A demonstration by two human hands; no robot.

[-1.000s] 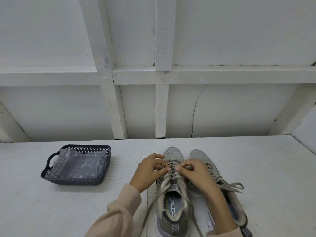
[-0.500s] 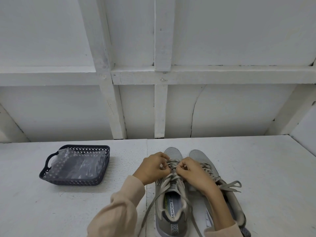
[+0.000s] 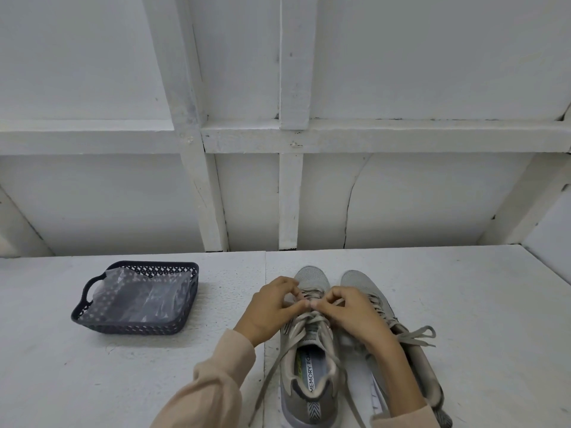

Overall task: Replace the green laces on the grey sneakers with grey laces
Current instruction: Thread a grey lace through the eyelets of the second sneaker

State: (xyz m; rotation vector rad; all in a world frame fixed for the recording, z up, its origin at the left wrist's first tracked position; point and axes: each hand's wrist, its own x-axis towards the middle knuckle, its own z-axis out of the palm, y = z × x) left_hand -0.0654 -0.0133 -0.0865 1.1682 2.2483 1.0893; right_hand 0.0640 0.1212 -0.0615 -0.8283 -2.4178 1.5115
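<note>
Two grey sneakers stand side by side on the white table, toes pointing away from me. The left sneaker (image 3: 309,381) has a grey lace (image 3: 272,375) whose loose ends trail toward me on both sides. My left hand (image 3: 272,307) and my right hand (image 3: 349,310) meet over its front eyelets, thumbs and forefingers pinching the lace there. The right sneaker (image 3: 364,282) is partly hidden by my right forearm; its grey lace is tied in a bow (image 3: 417,335). No green lace is visible.
A dark perforated plastic basket (image 3: 86,291) holding a clear plastic bag (image 3: 139,298) sits on the table to the left of the shoes. A white panelled wall (image 3: 290,180) rises right behind the table.
Both hands shifted slightly forward toward the toe of the left sneaker and closed in until the fingertips touch over the lace. The shoes and basket stayed put.
</note>
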